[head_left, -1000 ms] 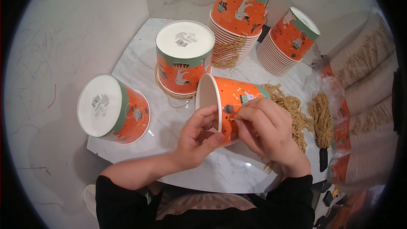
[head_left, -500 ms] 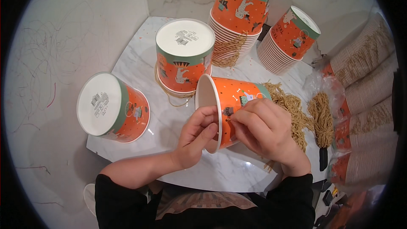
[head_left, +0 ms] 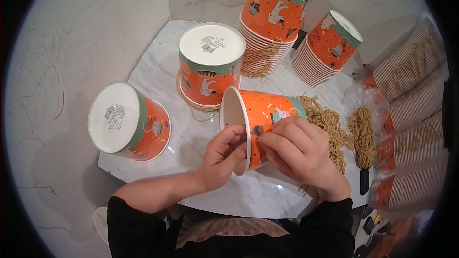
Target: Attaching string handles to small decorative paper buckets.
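Note:
An orange paper bucket (head_left: 260, 119) with a green base band and cartoon figures lies on its side, its mouth turned left. My left hand (head_left: 221, 160) is closed at its near rim, fingers reaching just inside the opening. Against the printed outer wall, my right hand (head_left: 299, 150) has its fingertips pinched together; whatever is between them is too small or hidden to make out. A loose heap of tan cord (head_left: 330, 126) lies behind the right hand, partly covered by it.
Upside-down buckets stand at the left (head_left: 155, 129) and behind (head_left: 210, 79), the latter with cord at its base. Farther back are a tall bucket stack (head_left: 275, 12) and a smaller stack (head_left: 327, 48). A tied cord bundle (head_left: 362, 136) and bagged bucket stacks (head_left: 416, 138) line the right.
My left hand's fingers have shifted slightly at the bucket's rim. My right hand stays pinched at almost the same spot, and the whole view has moved a little.

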The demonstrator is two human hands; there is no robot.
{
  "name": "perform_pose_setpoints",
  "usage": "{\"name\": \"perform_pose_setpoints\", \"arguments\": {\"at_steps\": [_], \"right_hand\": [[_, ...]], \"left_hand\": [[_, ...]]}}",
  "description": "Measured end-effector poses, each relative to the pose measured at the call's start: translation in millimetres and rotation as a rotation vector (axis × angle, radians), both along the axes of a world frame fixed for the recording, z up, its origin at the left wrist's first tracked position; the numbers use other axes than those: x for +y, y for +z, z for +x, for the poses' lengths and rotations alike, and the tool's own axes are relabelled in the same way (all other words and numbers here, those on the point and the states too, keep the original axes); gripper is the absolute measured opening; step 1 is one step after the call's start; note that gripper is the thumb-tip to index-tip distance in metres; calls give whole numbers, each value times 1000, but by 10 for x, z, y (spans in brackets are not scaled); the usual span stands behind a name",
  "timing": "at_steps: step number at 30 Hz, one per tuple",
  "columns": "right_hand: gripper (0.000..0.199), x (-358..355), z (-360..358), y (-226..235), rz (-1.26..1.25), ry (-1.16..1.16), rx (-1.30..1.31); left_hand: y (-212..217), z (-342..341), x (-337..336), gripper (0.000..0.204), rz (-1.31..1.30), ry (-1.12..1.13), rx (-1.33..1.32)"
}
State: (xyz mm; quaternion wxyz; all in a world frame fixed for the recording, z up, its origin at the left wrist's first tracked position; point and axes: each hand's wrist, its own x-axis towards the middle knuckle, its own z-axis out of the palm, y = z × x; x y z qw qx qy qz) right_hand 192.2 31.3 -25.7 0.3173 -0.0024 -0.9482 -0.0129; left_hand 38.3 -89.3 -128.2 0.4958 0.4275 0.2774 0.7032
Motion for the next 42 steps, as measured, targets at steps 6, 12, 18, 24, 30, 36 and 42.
{"name": "perform_pose_setpoints", "arguments": {"at_steps": [6, 12, 18, 24, 30, 36, 42], "right_hand": [[30, -19, 13, 34, -21, 5, -32], [31, -21, 17, 28, -17, 2, -31], [30, -32, 14, 12, 0, -10, -22], [32, -36, 14, 5, 8, -7, -33], [36, -37, 19, 25, 8, 3, -37], [37, 39, 117, 171, -57, -37, -112], [35, 19, 207, 306, -117, -137, -142]], "left_hand": [[-4, -2, 7, 34, 20, 13, 20], [-15, 10, 3, 34, 33, 14, -1], [-53, 6, 4, 31, 46, 14, 5], [-43, 14, 0, 26, 36, 52, 22], [-32, 21, 6, 15, 33, 113, 19], [-73, -7, -47, 15, 17, 320, 216], [143, -154, 3, 10, 238, 959, 852]]}}
